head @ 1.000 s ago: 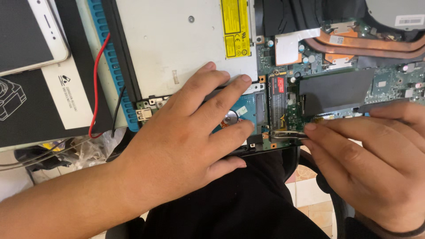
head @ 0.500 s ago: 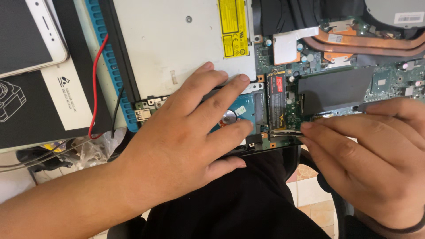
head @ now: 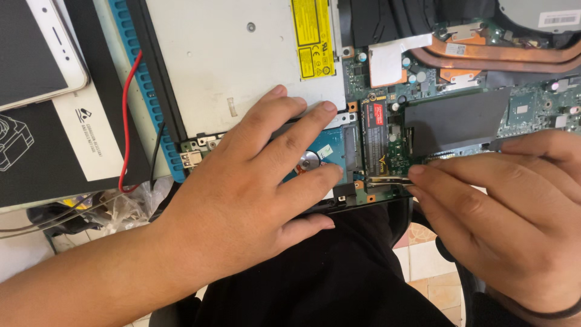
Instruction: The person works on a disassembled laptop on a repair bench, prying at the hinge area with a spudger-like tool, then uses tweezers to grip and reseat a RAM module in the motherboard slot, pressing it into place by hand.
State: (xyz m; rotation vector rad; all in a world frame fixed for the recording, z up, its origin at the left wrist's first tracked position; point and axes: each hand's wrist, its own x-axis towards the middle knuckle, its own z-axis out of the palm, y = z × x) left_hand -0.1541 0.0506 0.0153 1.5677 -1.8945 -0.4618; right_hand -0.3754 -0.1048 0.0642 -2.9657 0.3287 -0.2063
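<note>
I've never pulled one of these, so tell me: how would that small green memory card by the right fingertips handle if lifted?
The memory card looks like a thin flat board, so probably stiff and very light. Its bare chips and edge contacts suggest it is fragile and best held by the edges. The right hand touches its lower end with fingertips only, while the left hand lies flat on the hard drive.

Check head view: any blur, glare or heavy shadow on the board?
Head view: sharp, evenly lit, no motion blur on left hand or right hand; mild sheen on silver metal optical drive; green circuit board legible, soft shadow beneath fingers.
</note>
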